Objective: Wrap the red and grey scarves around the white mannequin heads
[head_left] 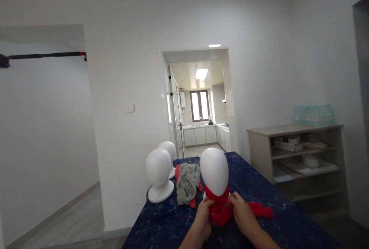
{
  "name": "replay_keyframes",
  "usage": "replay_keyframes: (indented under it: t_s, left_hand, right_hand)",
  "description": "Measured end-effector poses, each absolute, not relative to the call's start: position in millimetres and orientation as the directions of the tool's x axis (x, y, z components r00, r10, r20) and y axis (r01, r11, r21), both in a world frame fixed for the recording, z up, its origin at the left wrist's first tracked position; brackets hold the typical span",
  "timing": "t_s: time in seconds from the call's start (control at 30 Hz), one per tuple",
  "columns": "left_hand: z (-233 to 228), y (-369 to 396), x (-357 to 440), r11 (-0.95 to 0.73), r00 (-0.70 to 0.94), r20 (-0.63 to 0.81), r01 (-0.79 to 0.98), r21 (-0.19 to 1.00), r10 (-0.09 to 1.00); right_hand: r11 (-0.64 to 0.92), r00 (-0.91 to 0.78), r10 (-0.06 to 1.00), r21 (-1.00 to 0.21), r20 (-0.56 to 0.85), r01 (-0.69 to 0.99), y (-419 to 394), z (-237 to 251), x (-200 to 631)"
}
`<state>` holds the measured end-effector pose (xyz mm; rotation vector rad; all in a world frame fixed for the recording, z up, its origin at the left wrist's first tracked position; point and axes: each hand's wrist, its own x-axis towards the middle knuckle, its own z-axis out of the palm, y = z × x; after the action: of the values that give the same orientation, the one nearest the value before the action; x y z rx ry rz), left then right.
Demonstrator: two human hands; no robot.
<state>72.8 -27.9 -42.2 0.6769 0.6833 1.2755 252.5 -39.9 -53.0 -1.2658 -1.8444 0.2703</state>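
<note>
Fingers [208, 201] half-buried in red scarf [220, 210]

Two plain white foam heads [159, 180] stand close together at the far left corner of the dark blue marbled desk [161, 226], one behind the other. Just beside them lies a crumpled grey cloth [187, 181] on top of a red cloth [192, 202]. A wooden shelf unit [300, 160] stands against the right wall, with greenish boxes [314, 115] on top. Through the doorway [198, 99] a bright kitchen shows. A black bar [43, 55] spans the left opening.
</note>
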Motion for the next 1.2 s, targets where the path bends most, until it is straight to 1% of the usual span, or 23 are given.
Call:
replay_keyframes:
  t_s: [0.1,0.17,0.27,0.3,0.37,0.47,0.53,0.57,0.63,0.73,0.83,0.9,0.97,1.03,1.1,1.13,1.2]
  left_hand:
    - [-40,-30,71,0.182,0.207,-0.059,-0.647,0.741,0.976]
    - [-38,-32,71,0.202,0.224,-0.066,-0.663,0.721,0.972]
    - [-37,-34,72,0.248,0.259,-0.091,-0.675,0.695,0.961]
    - [-37,-35,72,0.261,0.274,-0.094,-0.677,0.689,0.957]
    - [-38,-35,71,0.267,0.283,-0.093,-0.676,0.687,0.955]
    - [-40,-36,68,0.272,0.287,-0.104,-0.646,0.713,0.952]
    - [-40,-36,65,0.288,0.306,-0.115,-0.614,0.734,0.945]
    - [-39,-37,64,0.295,0.316,-0.119,-0.599,0.744,0.941]
    - [-38,-37,61,0.293,0.321,-0.118,-0.576,0.764,0.94]
    - [-36,-36,57,0.272,0.313,-0.112,-0.533,0.801,0.943]
    - [-36,-31,51,0.259,0.315,-0.106,-0.497,0.828,0.943]
    - [-36,-23,46,0.235,0.288,-0.115,-0.424,0.875,0.951]
    - [-35,-12,40,0.168,0.166,-0.129,-0.248,0.954,0.978]
    - [-32,0,35,0.09,0.014,-0.089,-0.065,0.994,0.996]
    - [-29,10,30,0.015,-0.07,-0.014,0.019,1.0,0.997]
    - [-27,12,29,-0.03,-0.053,0.032,0.038,0.999,0.998]
    - [-24,12,27,-0.127,0.094,0.117,0.098,0.987,0.989]
  right_hand:
    - [0.473,-0.175,0.844,-0.55,0.507,0.688,-54,-56,244]
    - [0.449,-0.19,0.863,-0.539,0.468,0.713,-63,-64,235]
    - [0.378,-0.183,0.911,-0.575,0.368,0.725,-71,-76,223]
    - [0.369,-0.179,0.918,-0.592,0.355,0.716,-73,-79,221]
    - [0.393,-0.178,0.908,-0.623,0.379,0.677,-77,-80,222]
    - [0.497,-0.236,0.859,-0.634,0.454,0.593,-89,-72,235]
    - [0.527,-0.279,0.847,-0.65,0.453,0.547,-102,-63,250]
    - [0.515,-0.28,0.856,-0.671,0.435,0.533,-108,-58,259]
    - [0.452,-0.235,0.891,-0.726,0.388,0.518,-119,-50,278]
    - [0.357,-0.109,0.93,-0.791,0.351,0.497,-124,-40,307]
    - [0.319,-0.035,0.94,-0.84,0.338,0.439,-117,-36,338]
    - [0.248,0.005,0.963,-0.888,0.271,0.388,-110,-36,357]
    - [0.154,0.039,0.983,-0.921,0.18,0.357,-105,-34,374]
    - [0.097,0.053,0.991,-0.931,0.124,0.353,-100,-27,387]
    - [0.091,0.024,0.994,-0.924,0.108,0.371,-97,-12,396]
    - [0.097,-0.009,0.995,-0.92,0.101,0.379,-95,-2,399]
    - [0.112,-0.09,0.992,-0.915,0.083,0.389,-92,18,404]
